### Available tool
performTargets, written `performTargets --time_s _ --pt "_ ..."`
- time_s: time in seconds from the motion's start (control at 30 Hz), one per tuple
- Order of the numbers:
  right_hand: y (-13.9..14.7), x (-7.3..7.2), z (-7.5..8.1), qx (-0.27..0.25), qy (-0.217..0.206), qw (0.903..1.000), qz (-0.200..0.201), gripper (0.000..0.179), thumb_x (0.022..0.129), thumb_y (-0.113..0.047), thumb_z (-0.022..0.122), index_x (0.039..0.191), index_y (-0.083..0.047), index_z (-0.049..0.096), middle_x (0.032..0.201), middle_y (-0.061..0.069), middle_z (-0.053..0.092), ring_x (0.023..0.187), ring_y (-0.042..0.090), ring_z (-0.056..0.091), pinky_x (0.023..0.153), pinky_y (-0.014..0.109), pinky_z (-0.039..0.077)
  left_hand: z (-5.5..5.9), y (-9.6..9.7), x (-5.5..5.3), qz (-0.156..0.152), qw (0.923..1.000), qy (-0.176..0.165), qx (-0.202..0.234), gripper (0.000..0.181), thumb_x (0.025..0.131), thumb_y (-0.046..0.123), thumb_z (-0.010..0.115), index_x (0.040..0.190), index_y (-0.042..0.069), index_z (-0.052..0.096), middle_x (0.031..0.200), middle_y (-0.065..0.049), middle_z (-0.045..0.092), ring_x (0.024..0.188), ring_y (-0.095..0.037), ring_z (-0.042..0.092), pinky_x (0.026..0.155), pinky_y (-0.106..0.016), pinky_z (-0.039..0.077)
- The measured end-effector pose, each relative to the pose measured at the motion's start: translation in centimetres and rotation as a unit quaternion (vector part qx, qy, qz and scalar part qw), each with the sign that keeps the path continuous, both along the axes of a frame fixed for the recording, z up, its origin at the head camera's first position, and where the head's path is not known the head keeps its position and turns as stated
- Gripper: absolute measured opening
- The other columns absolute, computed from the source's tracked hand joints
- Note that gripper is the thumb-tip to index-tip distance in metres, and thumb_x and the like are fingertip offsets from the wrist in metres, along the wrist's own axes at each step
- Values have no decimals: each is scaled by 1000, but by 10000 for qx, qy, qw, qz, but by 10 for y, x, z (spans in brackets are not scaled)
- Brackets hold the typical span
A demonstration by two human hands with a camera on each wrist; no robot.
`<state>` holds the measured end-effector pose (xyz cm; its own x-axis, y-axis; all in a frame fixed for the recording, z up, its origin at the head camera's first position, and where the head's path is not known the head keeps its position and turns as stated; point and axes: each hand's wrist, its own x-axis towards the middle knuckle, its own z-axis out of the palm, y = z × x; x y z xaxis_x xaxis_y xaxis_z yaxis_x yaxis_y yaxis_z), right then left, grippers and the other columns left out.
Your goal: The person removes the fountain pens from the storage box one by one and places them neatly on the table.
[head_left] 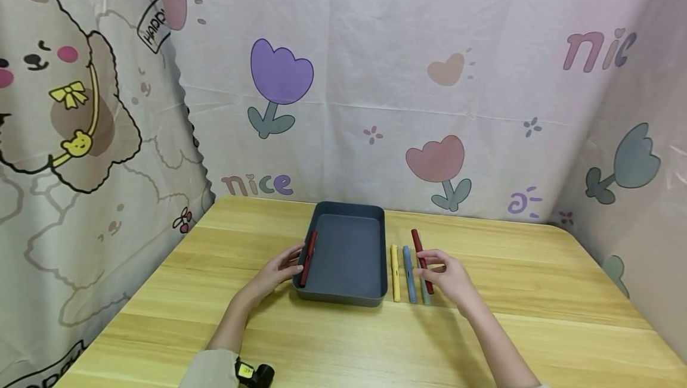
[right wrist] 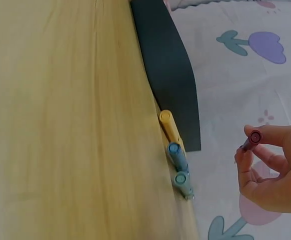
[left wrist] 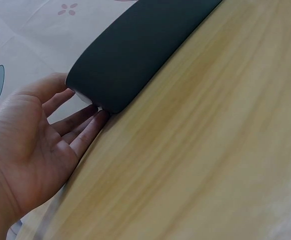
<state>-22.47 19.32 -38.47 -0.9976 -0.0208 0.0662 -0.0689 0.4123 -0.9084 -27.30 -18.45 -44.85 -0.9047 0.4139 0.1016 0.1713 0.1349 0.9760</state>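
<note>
A dark grey rectangular tray lies on the table, and a dark red pen leans along its inner left side. My left hand holds the tray's left side, its thumb and fingers bent at the wall and rim in the left wrist view. Between thumb and fingers, my right hand pinches another dark red pen, raised above the tabletop. Right of the tray lie a yellow pen, a blue pen and a pale green pen, partly covered by the held pen in the head view.
The wooden table reaches back to a printed cloth, which hangs behind it and along both sides. A black device is strapped to the left wrist.
</note>
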Motion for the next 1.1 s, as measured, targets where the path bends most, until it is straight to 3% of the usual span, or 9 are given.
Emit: performTargets --time_s 1.1 --pt "33 -2 -25 -124 -203 9992 -327 36 83 -1 65 118 6 55 108 22 55 88 28 59 69 32 50 1 0 1 -42 10000 -46 -21 59 94 17 54 145 6 26 143 -25 26 128 -39 28 100 -47 30"
